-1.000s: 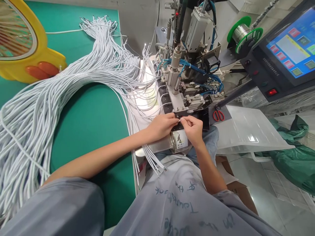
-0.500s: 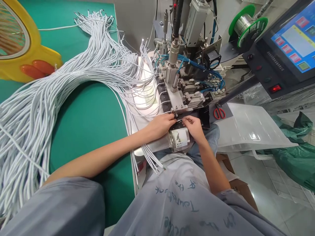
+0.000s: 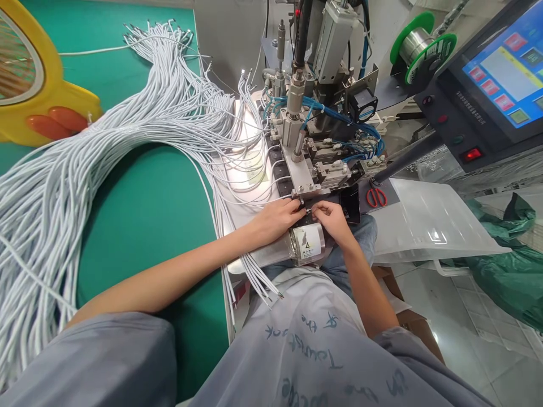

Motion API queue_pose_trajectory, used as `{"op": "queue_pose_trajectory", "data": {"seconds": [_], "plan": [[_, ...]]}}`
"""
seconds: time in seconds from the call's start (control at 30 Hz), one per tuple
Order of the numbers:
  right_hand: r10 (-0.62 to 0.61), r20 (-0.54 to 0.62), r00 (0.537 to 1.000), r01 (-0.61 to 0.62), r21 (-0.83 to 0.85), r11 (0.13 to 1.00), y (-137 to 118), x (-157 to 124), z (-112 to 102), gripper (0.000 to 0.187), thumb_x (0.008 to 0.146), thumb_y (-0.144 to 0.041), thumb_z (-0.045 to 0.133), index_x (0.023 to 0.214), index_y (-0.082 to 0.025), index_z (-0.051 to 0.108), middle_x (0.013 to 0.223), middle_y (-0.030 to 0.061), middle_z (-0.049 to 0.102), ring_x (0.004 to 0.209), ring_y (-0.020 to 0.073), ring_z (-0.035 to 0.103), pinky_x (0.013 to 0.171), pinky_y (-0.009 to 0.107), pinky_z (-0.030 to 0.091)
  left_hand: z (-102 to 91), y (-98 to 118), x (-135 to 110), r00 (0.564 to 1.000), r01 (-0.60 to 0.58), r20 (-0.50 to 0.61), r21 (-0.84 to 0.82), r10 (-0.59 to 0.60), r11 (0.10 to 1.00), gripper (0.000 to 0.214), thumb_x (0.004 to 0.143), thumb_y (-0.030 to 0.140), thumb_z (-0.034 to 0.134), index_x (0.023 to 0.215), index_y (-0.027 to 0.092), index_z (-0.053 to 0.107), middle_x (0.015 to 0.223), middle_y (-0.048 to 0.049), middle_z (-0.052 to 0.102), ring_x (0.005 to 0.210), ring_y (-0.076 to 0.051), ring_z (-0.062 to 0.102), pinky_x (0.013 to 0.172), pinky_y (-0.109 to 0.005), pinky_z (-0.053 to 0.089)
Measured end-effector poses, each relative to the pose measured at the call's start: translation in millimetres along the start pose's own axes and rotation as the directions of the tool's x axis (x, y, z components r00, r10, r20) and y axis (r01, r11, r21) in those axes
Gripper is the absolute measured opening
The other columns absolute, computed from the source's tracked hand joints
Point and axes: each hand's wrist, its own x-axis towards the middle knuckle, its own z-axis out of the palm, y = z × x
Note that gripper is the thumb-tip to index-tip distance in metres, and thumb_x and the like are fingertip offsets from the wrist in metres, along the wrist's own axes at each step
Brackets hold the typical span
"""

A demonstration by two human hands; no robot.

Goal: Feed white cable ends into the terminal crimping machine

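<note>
At the front of the bench machine (image 3: 298, 164), my left hand (image 3: 278, 219) has its fingers drawn together over the black fixture plate. Facing it from the right, my right hand (image 3: 331, 219) pinches with thumb and forefinger. The fingertips of both hands nearly meet around something small and pale, too small to name. White cables (image 3: 250, 195) run from the left to the machine's dark track beside my left hand. Just below both hands sits a clear packet with a white label (image 3: 309, 242). More cable ends (image 3: 261, 280) hang beneath my left forearm.
A thick bundle of white cables (image 3: 123, 121) covers the green mat (image 3: 148, 192). A yellow racket (image 3: 51, 102) lies at far left. On the right are red-handled scissors (image 3: 376, 196), a solder wire spool (image 3: 418, 48), a control screen (image 3: 509, 79) and a translucent sheet (image 3: 441, 217).
My fingertips have drawn slightly closer together at the fixture. The whole view has shifted a little; the cables and the machine otherwise look the same.
</note>
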Motion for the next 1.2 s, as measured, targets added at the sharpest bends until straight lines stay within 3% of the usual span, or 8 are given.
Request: {"op": "queue_pose_trajectory", "data": {"seconds": [0.27, 0.57, 0.7, 0.9, 1.0, 1.1, 1.13, 1.2], "plan": [[0.149, 0.068, 0.986, -0.154, 0.063, 0.986, -0.4, 3.6, -0.8, 0.021, 0.061, -0.037, 0.060, 0.064, -0.016, 0.056, 0.049, -0.0054, 0.047, 0.046, 0.0081, 0.041, 0.046, 0.022, 0.033, 0.1, -0.9, 1.2, 1.000, 0.000, 0.022, 0.026, 0.000, 1.000, 0.029, 0.094, 0.014, 0.035, 0.104, 0.014, 0.062, 0.081, -0.0070, 0.056, 0.078, -0.017, 0.054, 0.064, -0.028, 0.041], [0.093, -0.030, 0.995, -0.090, 0.077, 0.993, 2.6, 2.9, 4.4, 0.024, 0.064, -0.041, 0.060, 0.064, -0.017, 0.055, 0.055, -0.0022, 0.052, 0.052, 0.0105, 0.047, 0.048, 0.023, 0.037, 1.7, -1.2, 0.0, 1.000, -0.001, 0.016, 0.027, 0.000, 1.000, 0.026, 0.094, 0.015, 0.037, 0.105, 0.014, 0.061, 0.084, -0.0071, 0.056, 0.080, -0.018, 0.055, 0.063, -0.028, 0.040], [0.051, 0.021, 0.998, -0.052, 0.028, 0.998, 4.5, 2.2, 6.2, 0.030, 0.068, -0.046, 0.058, 0.061, -0.018, 0.049, 0.052, -0.0039, 0.047, 0.048, 0.0089, 0.041, 0.045, 0.022, 0.032, -5.8, 2.6, 0.6, 0.998, 0.021, 0.066, 0.020, -0.023, 1.000, 0.025, 0.091, 0.011, 0.040, 0.104, 0.013, 0.061, 0.087, -0.0076, 0.058, 0.079, -0.017, 0.057, 0.063, -0.029, 0.039], [-0.020, 0.117, 0.993, 0.016, 0.028, 0.999, 15.9, 10.7, 5.1, 0.035, 0.075, -0.050, 0.053, 0.060, -0.021, 0.040, 0.048, -0.0080, 0.029, 0.044, 0.0075, 0.027, 0.042, 0.022, 0.025, -26.2, 11.4, -2.3, 0.979, 0.128, 0.155, 0.041, -0.133, 0.991, 0.012, 0.077, 0.010, 0.055, 0.068, 0.013, 0.062, 0.073, -0.0070, 0.059, 0.069, -0.020, 0.057, 0.059, -0.033, 0.036], [-0.110, -0.070, 0.992, 0.101, -0.119, 0.988, 14.0, 5.5, 0.8, 0.032, 0.078, -0.043, 0.051, 0.058, -0.020, 0.041, 0.050, -0.0062, 0.033, 0.048, 0.0088, 0.032, 0.045, 0.022, 0.028, -30.6, 11.7, -2.2, 0.959, 0.201, 0.192, 0.050, -0.207, 0.978, 0.014, 0.075, 0.008, 0.056, 0.062, 0.013, 0.059, 0.068, -0.0069, 0.058, 0.067, -0.021, 0.057, 0.055, -0.032, 0.033], [-0.245, -0.320, 0.915, 0.160, -0.270, 0.950, 1.8, -24.9, 4.2, 0.026, 0.082, -0.034, 0.047, 0.061, -0.019, 0.047, 0.055, -0.0043, 0.040, 0.053, 0.0099, 0.037, 0.050, 0.023, 0.032, -29.7, 10.5, -0.1, 0.931, 0.256, 0.250, 0.076, -0.267, 0.964, 0.015, 0.077, 0.005, 0.051, 0.068, 0.011, 0.061, 0.075, -0.0096, 0.060, 0.071, -0.021, 0.058, 0.053, -0.031, 0.031], [-0.284, -0.341, 0.896, 0.181, -0.303, 0.936, -3.2, -39.8, 8.5, 0.024, 0.084, -0.031, 0.047, 0.064, -0.019, 0.050, 0.057, -0.0036, 0.044, 0.054, 0.0101, 0.039, 0.052, 0.023, 0.033, -28.9, 10.2, 0.5, 0.918, 0.288, 0.257, 0.091, -0.302, 0.953, 0.016, 0.079, 0.004, 0.049, 0.072, 0.010, 0.062, 0.078, -0.0110, 0.061, 0.073, -0.022, 0.059, 0.053, -0.030, 0.031], [-0.331, -0.247, 0.911, 0.225, -0.376, 0.899, -11.5, -71.4, 21.8, 0.019, 0.085, -0.029, 0.048, 0.072, -0.019, 0.058, 0.061, -0.0019, 0.053, 0.055, 0.0110, 0.045, 0.054, 0.023, 0.037, -27.4, 10.2, 1.2, 0.889, 0.361, 0.258, 0.118, -0.379, 0.925, 0.019, 0.081, 0.002, 0.045, 0.082, 0.008, 0.063, 0.083, -0.0136, 0.061, 0.075, -0.023, 0.060, 0.054, -0.030, 0.031]]}}
